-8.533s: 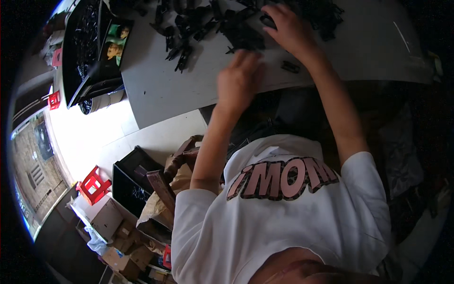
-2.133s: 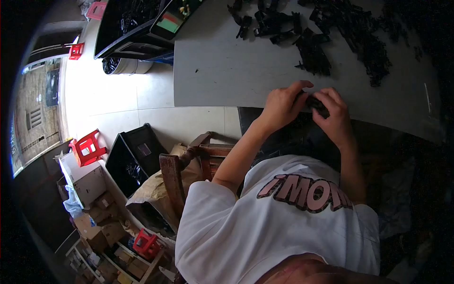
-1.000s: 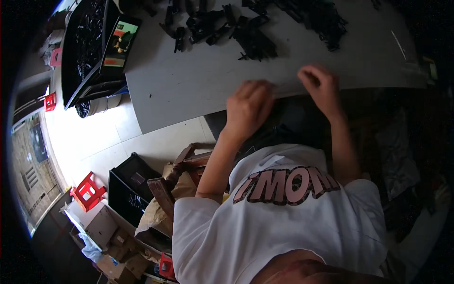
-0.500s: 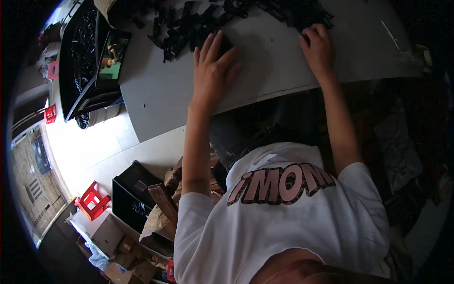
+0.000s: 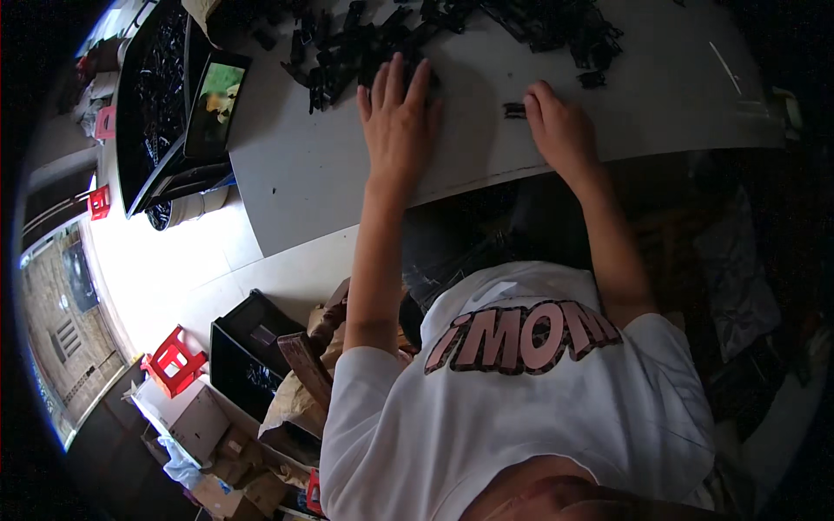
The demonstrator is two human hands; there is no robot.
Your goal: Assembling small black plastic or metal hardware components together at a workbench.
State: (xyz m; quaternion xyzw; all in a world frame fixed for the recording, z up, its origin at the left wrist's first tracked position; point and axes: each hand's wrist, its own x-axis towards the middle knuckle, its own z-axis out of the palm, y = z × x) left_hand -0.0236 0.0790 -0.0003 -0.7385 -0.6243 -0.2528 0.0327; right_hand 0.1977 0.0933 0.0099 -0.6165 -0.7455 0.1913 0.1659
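My left hand [image 5: 400, 122] lies palm down with its fingers apart, at the near edge of a pile of small black plastic parts [image 5: 334, 65]. What lies under its fingertips is partly hidden. My right hand [image 5: 563, 130] is on the grey table nearer to me, with its fingers drawn together. A small black plastic part [image 5: 514, 110] sticks out to the left of its thumb, and the fingers appear closed on the part's other end. Beyond the right hand lies another heap of black parts [image 5: 591, 39], one piece [image 5: 592, 80] at its near side.
The grey tabletop [image 5: 295, 195] ends in an edge close to my body. At left, a black bin [image 5: 152, 95] holds many black pieces, with a lit phone-like screen [image 5: 217, 100] beside it. Below stand a red stool [image 5: 174, 360], a black crate [image 5: 248, 334] and cardboard boxes [image 5: 221, 495].
My right hand has come back from the right heap toward me and slightly left, with a small black part now at its fingers. My left hand has shifted slightly and spread its fingers.
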